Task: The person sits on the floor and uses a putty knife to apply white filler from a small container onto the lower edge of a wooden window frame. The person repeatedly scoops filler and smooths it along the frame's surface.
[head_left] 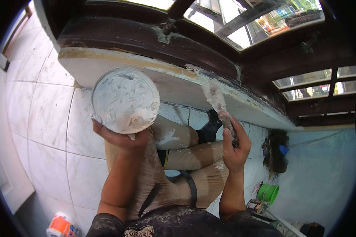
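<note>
My left hand (124, 139) is closed under and around the rim of a round lid (125, 94) smeared with white putty. A thicker lump of putty sits at the lid's near edge. In my right hand (236, 144) is a putty knife (215, 96), its blade coated in white paste and pointing up and away from me. The blade is close to the pale window sill (178, 81); whether the two touch I cannot tell. My fingers wrap the knife's dirty handle, with the thumb lying along it.
Dark wooden window frames (209, 39) rise beyond the sill. White floor tiles (47, 130) spread on the left, with an orange-and-white container (62, 226) at lower left. On the right stand a broom (276, 152) and a green bucket (268, 193). My crossed legs lie below the sill.
</note>
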Motion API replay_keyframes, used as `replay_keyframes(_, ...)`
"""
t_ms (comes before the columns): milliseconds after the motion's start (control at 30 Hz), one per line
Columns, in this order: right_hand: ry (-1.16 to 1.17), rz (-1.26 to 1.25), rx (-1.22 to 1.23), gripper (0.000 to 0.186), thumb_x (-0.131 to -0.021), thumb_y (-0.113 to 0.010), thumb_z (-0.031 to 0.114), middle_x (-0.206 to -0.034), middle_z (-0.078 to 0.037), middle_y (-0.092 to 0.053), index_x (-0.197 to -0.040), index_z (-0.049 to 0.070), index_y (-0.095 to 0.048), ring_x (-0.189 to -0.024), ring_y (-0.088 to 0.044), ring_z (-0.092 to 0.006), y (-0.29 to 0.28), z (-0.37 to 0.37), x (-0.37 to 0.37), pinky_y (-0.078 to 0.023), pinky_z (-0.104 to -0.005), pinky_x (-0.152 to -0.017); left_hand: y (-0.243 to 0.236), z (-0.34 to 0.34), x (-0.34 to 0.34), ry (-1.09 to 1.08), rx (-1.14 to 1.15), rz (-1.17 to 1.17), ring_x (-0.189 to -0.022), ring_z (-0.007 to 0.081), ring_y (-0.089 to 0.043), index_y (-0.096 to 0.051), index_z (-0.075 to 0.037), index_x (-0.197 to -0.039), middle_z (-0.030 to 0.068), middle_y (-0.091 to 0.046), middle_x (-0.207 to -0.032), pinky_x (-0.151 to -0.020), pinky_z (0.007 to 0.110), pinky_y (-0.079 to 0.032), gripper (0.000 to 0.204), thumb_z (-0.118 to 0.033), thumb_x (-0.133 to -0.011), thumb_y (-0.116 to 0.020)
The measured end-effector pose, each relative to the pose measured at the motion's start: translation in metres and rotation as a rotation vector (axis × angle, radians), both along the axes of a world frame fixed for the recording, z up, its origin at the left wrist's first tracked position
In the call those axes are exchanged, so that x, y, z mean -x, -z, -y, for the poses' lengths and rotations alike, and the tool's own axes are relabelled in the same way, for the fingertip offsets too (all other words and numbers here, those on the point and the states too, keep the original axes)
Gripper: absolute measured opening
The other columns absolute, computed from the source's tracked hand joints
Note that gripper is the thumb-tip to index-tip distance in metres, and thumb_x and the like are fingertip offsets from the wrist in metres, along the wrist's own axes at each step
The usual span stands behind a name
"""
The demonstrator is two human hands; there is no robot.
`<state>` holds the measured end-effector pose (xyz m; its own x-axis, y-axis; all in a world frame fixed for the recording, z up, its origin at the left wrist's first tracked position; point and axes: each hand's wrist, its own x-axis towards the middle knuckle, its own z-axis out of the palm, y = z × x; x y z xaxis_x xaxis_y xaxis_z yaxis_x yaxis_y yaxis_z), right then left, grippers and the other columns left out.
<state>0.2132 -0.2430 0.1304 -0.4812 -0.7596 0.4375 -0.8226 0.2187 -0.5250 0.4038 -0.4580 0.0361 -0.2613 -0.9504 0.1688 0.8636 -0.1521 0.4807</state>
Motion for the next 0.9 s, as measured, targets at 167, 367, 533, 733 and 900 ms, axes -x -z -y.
replay_keyframes(167,-0.051,-0.075,-0.04,0.038,-0.102,-0.08,0.002,-0.106,-0.015,-0.081,-0.14,0.001,-0.078,-0.09,-0.075,-0.0245,-0.013,0.036,0.028,-0.058,-0.0325,-0.085,-0.01,0.006,0.007,0.048,-0.302,-0.2,-0.156,0.0536,-0.051,-0.035,-0.018,-0.177,0.0205,-0.043,-0.175,-0.13,0.074,-0.043,0.107,-0.086,-0.095,-0.041)
replay_keyframes(367,-0.206,0.068,0.001,0.033,-0.1,-0.083,0.003,-0.105,-0.012,-0.081,-0.134,0.0,-0.082,-0.091,-0.073,-0.0189,-0.001,0.056,0.099,-0.056,-0.0307,-0.083,-0.017,0.011,0.009,-0.004,-0.261,-0.083,-0.156,0.0544,-0.051,-0.034,-0.018,-0.178,0.0231,-0.044,-0.174,-0.129,0.073,-0.044,0.109,-0.088,-0.095,-0.038)
replay_keyframes(533,-0.236,0.014,-0.071,0.036,-0.099,-0.084,0.002,-0.104,-0.01,-0.08,-0.135,0.003,-0.084,-0.091,-0.072,-0.016,0.004,0.064,0.116,-0.055,-0.0296,-0.082,-0.009,0.011,0.003,0.047,-0.209,-0.041,-0.157,0.0545,-0.051,-0.032,-0.015,-0.179,0.0266,-0.045,-0.173,-0.128,0.069,-0.045,0.111,-0.09,-0.096,-0.033)
replay_keyframes(733,-0.233,0.011,-0.038,0.039,-0.097,-0.085,0.0,-0.099,-0.01,-0.078,-0.136,0.003,-0.083,-0.088,-0.071,-0.0169,0.005,0.048,0.129,-0.054,-0.0291,-0.079,-0.003,0.012,0.004,0.029,-0.135,-0.034,-0.157,0.0541,-0.05,-0.028,-0.013,-0.18,0.0289,-0.044,-0.174,-0.129,0.068,-0.045,0.113,-0.091,-0.098,-0.026)
replay_keyframes(900,-0.23,-0.018,-0.038,0.039,-0.096,-0.085,0.0,-0.099,-0.01,-0.078,-0.135,0.002,-0.083,-0.087,-0.071,-0.0181,-0.005,0.035,0.126,-0.055,-0.0306,-0.079,0.01,0.014,0.008,0.142,-0.019,-0.304,-0.159,0.0527,-0.049,-0.028,-0.014,-0.18,0.0277,-0.042,-0.176,-0.131,0.069,-0.043,0.112,-0.091,-0.1,-0.021)
